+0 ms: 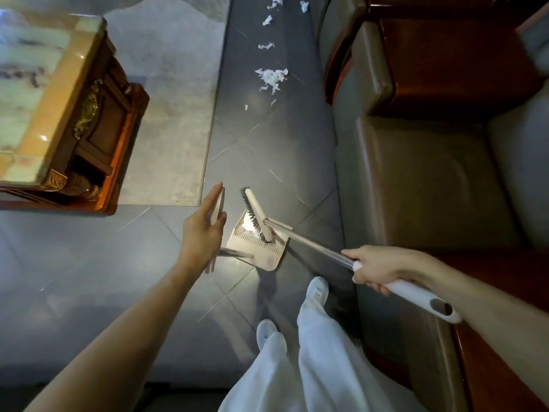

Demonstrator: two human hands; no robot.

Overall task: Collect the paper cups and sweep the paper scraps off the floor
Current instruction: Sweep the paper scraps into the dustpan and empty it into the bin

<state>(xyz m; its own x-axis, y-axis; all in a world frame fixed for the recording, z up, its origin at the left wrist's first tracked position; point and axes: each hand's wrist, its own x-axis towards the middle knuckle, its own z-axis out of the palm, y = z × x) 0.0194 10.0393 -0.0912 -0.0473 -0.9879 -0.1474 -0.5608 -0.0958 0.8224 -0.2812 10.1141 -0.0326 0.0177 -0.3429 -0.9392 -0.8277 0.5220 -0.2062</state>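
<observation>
**White paper scraps [271,77] lying ahead on the floor, broom resting in the dustpan**

A dark grey tiled floor [267,150] is running up the middle of the view. A brown leather sofa with a red-brown wooden frame [416,179] is filling the right side. A carved wooden table with a pale stone top [44,84] is standing at the left, on a pale grey rug [172,99] that borders the tiles. The person is standing at the bottom edge in loose white trousers [320,352] and white shoes [318,289].

The right hand [377,267] is gripping a long broom with a silver metal shaft and a white plastic grip [312,246], the fingers wrapping fully round the top of the grip. The broom's cream head with dark bristles [258,215] is resting in a cream plastic dustpan with a toothed comb edge [261,254], which is sitting on the tiles just in front of the feet.

The left hand [205,230] is reaching out flat, its fingers stretching straight along the dustpan's slim upright handle [218,203] and touching it rather than curling round it.

The scraps are lying well beyond the dustpan, the biggest cluster in the middle of the tiles. Smaller pieces are trailing away toward the top edge, close beside the sofa.
</observation>
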